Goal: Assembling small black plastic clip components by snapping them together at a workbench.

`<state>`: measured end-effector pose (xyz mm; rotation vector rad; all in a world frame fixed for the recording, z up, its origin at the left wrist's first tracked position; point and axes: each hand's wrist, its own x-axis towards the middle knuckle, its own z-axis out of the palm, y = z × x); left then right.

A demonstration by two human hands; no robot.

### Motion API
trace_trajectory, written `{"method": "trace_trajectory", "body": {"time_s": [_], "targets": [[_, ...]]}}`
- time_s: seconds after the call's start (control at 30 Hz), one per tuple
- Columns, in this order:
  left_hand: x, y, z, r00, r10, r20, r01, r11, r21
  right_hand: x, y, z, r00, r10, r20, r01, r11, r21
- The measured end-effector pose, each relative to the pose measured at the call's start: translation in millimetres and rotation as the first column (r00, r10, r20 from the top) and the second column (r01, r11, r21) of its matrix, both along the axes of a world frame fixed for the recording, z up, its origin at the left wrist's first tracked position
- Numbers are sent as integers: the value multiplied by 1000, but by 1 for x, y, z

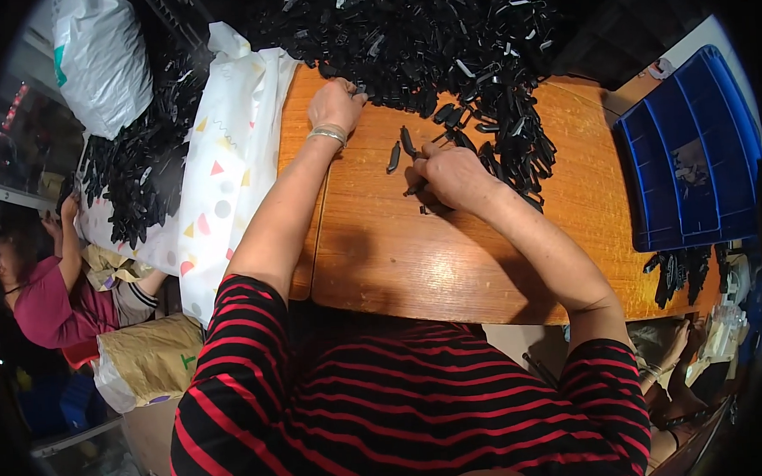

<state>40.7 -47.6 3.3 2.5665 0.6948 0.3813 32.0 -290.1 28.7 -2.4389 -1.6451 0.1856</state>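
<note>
One big heap of black plastic parts, left hand at its near-left edge, right hand in front by loose pieces, can't tell either grip; looks like sorting, next probably needs a clean pickup.

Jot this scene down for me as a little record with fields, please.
Left hand: at the near edge of the pile of black parts; grip unclear
Right hand: among loose black parts; grip unclear
Surface: brown wooden table
Left side: white patterned sheet
Right side: blue crate
Nearby: person in maroon top, far left
</note>
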Motion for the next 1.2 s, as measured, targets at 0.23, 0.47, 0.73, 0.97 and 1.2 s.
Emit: {"method": "trace_trajectory", "body": {"time_s": [0.23, 0.47, 0.73, 0.97, 1.2], "targets": [[-30, 0, -17, 973, -115, 202, 126, 991, -43, -9, -2, 2, 982, -60, -178, 80, 991, 104], [-48, 6, -25, 948, -218, 233, 198, 974, 107, -23, 0, -2, 989, -24, -149, 43, 991, 125], [-76, -8, -10, 901, -259, 349, 355, 902, -246, -22, 3, 6, 961, -37, -275, 92, 977, 191], [-108, -44, 24, 882, -189, 432, 454, 587, -671, -24, 24, 15, 944, -85, -319, 287, 691, 663], [-129, -55, 35, 871, -71, 486, 473, 388, -791, -40, 31, 8, 955, -51, -293, 264, 601, 755]]}}
